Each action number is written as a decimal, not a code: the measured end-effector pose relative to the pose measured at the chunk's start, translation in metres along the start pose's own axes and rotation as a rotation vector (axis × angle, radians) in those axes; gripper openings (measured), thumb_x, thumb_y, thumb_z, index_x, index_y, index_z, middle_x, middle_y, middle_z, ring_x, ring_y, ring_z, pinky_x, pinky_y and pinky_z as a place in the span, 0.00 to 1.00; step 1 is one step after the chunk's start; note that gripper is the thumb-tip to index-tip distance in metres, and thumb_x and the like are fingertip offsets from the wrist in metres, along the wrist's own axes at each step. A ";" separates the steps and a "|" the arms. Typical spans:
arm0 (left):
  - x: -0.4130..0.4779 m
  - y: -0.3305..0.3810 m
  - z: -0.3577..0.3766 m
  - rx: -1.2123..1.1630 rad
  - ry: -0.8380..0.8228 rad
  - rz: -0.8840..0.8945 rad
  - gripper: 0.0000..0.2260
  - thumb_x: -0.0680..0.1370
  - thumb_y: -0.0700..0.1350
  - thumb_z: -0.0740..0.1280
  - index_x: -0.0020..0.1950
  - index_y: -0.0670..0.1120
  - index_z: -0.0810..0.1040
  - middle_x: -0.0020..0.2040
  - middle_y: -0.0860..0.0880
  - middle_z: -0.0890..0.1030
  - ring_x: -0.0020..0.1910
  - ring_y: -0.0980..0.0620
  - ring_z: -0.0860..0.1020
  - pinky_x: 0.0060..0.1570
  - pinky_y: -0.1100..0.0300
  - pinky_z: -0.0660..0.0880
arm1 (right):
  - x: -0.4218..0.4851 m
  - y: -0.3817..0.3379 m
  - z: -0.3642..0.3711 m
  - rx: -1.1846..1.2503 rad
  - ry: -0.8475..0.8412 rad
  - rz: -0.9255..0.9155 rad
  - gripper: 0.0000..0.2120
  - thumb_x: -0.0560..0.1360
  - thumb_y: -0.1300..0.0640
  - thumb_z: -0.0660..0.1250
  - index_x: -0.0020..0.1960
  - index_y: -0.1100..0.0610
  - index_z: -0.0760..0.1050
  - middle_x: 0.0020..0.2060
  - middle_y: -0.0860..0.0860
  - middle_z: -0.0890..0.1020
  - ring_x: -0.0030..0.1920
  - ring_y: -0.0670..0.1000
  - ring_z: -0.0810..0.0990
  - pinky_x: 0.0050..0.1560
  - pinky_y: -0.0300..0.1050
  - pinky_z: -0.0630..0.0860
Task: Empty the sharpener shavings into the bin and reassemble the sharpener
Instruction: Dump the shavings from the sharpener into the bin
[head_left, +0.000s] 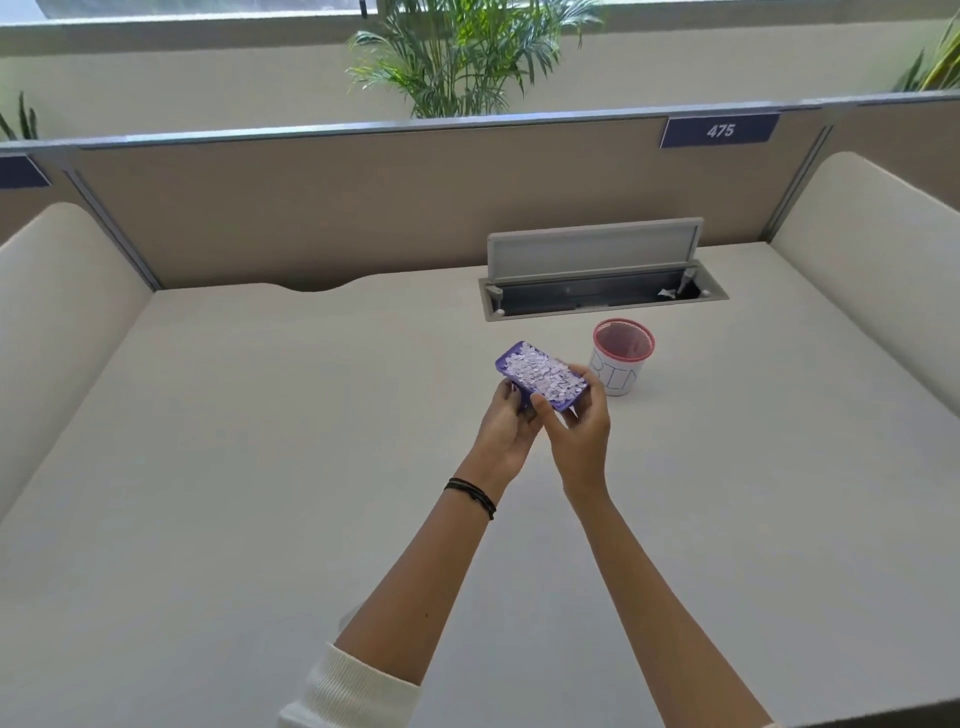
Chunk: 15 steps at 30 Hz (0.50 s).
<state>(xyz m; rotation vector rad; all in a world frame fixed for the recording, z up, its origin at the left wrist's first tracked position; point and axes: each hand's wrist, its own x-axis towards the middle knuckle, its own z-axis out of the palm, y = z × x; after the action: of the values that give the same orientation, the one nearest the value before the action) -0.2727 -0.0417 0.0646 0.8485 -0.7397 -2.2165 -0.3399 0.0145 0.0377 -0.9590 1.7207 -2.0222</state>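
Note:
A purple sharpener tray full of pale shavings is held above the desk, its open side up. My left hand grips its near left end from below. My right hand holds its near right end, thumb on the rim. Just to the right of the tray stands the bin, a small pink mesh cup wrapped in white paper marked "BIN". The tray is beside the bin, not over it. The rest of the sharpener is hidden or out of view.
The white desk is bounded by a beige partition at the back and padded side panels. An open cable hatch with a raised lid lies behind the bin. Plants stand beyond the partition.

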 end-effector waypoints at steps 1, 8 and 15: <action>0.004 -0.004 -0.001 0.074 -0.009 0.007 0.16 0.83 0.43 0.53 0.71 0.46 0.65 0.61 0.45 0.77 0.53 0.50 0.79 0.46 0.62 0.81 | 0.005 0.004 -0.005 0.005 -0.004 0.005 0.26 0.71 0.60 0.72 0.65 0.59 0.67 0.61 0.53 0.76 0.61 0.51 0.76 0.54 0.36 0.78; 0.025 -0.020 -0.014 0.659 -0.076 0.137 0.12 0.81 0.41 0.57 0.63 0.46 0.73 0.61 0.47 0.80 0.60 0.53 0.76 0.62 0.62 0.71 | 0.034 0.023 -0.039 0.061 0.119 0.054 0.22 0.71 0.61 0.72 0.62 0.55 0.69 0.56 0.50 0.78 0.58 0.51 0.78 0.49 0.36 0.80; 0.045 -0.034 -0.061 1.001 0.056 0.285 0.16 0.80 0.36 0.55 0.64 0.47 0.73 0.66 0.51 0.75 0.69 0.54 0.67 0.76 0.51 0.47 | 0.078 0.028 -0.078 0.029 0.287 0.017 0.23 0.71 0.61 0.72 0.63 0.62 0.68 0.60 0.60 0.75 0.61 0.55 0.76 0.48 0.39 0.81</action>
<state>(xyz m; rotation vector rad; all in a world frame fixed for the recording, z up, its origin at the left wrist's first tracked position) -0.2665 -0.0692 -0.0134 1.1404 -1.8629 -1.4859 -0.4535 0.0175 0.0288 -0.6680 1.8256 -2.2562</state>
